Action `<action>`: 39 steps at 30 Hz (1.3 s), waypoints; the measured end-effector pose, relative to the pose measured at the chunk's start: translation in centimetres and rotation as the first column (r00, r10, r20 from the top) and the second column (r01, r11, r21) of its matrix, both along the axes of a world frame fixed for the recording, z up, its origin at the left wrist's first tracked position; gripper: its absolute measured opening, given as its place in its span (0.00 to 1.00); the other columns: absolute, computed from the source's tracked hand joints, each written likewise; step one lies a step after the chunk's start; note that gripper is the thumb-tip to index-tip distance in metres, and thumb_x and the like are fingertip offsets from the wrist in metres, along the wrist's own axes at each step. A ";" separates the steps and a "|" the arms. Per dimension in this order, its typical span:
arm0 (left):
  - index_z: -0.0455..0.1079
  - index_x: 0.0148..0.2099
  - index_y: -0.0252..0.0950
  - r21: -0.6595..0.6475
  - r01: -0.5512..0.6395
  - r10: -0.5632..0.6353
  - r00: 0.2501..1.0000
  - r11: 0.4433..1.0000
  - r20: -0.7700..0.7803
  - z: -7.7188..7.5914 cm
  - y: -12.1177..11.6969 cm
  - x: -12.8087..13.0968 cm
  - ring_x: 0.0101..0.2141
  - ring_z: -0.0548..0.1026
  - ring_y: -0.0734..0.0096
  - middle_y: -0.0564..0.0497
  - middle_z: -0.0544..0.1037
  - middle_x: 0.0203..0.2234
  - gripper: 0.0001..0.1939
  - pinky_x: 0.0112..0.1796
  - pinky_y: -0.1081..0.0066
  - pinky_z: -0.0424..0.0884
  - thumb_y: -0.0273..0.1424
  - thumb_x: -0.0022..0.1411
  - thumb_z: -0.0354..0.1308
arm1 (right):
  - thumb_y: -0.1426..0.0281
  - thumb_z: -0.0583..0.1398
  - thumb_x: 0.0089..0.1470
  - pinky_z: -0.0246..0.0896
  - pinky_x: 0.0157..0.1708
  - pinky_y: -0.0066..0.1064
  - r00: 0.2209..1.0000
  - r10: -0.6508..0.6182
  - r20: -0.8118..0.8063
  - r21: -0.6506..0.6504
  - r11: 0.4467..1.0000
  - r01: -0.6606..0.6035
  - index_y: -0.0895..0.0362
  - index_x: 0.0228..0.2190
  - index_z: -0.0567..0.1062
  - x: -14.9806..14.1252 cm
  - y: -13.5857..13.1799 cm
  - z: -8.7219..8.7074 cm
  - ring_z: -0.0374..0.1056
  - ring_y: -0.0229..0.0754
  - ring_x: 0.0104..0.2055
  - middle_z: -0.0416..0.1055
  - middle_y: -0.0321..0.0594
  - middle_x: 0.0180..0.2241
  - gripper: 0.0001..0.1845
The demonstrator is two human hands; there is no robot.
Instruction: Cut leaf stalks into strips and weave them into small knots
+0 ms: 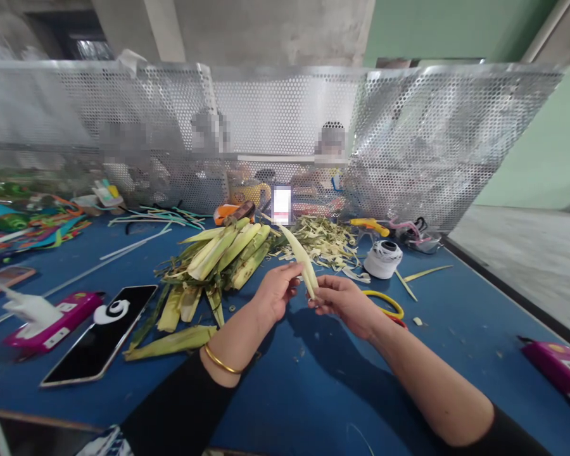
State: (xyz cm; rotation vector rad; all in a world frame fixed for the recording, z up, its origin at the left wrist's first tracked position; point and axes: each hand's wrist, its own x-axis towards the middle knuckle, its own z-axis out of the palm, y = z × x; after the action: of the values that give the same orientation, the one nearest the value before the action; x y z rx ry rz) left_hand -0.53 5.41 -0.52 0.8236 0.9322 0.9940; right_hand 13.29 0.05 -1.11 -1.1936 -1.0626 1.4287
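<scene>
A pale green corn husk (298,248) is held up between both hands over the blue table. My left hand (279,288) pinches it along its left edge. The husk's lower end is gripped by the fingers of my right hand (342,303). To the left of my left hand lies a pile of corn husks (228,250), with some loose leaves below it. Behind the held husk spreads a heap of shredded husk bits (320,240). Close to my right wrist are the yellow loop handles (384,305) of what look like scissors, partly hidden by the arm.
A spool of white thread (383,258) and a yellow-handled tool (370,225) stand at back right. A phone (102,335) and a magenta tissue pack (54,323) lie left; another magenta pack (558,373) lies right. A perforated metal screen (285,114) closes the back, with people behind it.
</scene>
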 end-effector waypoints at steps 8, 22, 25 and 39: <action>0.75 0.38 0.36 0.862 0.175 0.544 0.712 0.476 -0.445 0.0 -1.0 0.2 0.35 0.74 0.66 0.48 0.79 0.33 0.08 0.41 0.66 0.68 0.33 0.60 0.57 | 0.65 0.57 0.50 0.51 0.24 0.29 0.659 -0.509 0.554 0.552 0.817 0.167 0.55 0.22 0.69 2.3 0.6 0.4 0.60 0.37 0.21 0.65 0.33 0.17 0.09; 0.76 0.33 0.38 0.704 0.482 0.563 0.426 0.521 -0.708 1.0 -0.8 -0.6 0.31 0.75 0.67 0.49 0.81 0.30 0.12 0.32 0.71 0.59 0.36 0.63 0.53 | 0.60 0.66 0.43 0.65 0.25 0.27 0.979 -0.098 0.179 0.130 0.989 0.075 0.57 0.26 0.73 2.2 0.5 1.2 0.68 0.36 0.24 0.71 0.34 0.21 0.14; 0.75 0.30 0.38 0.663 0.444 0.523 0.407 0.603 -0.749 1.2 -0.9 -0.5 0.29 0.73 0.68 0.49 0.80 0.27 0.13 0.31 0.71 0.58 0.36 0.62 0.53 | 0.65 0.68 0.36 0.63 0.23 0.25 0.984 -0.103 0.145 0.138 0.987 0.083 0.57 0.25 0.72 2.0 0.6 0.8 0.69 0.36 0.24 0.71 0.33 0.21 0.13; 0.68 0.23 0.34 0.505 0.342 0.094 0.750 0.792 -0.655 0.6 -0.3 -0.3 0.23 0.64 0.73 0.53 0.69 0.18 0.20 0.25 0.73 0.58 0.46 0.55 0.53 | 0.62 0.61 0.46 0.60 0.24 0.28 0.876 -0.256 0.409 0.423 0.904 0.067 0.56 0.28 0.76 2.2 0.7 0.5 0.59 0.35 0.21 0.63 0.31 0.17 0.10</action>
State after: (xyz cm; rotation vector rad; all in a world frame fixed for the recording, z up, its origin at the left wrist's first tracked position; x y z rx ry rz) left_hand -0.86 5.12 0.03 1.8573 1.1318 0.8843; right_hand 15.45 0.80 -0.59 -1.3071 -1.4534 0.7525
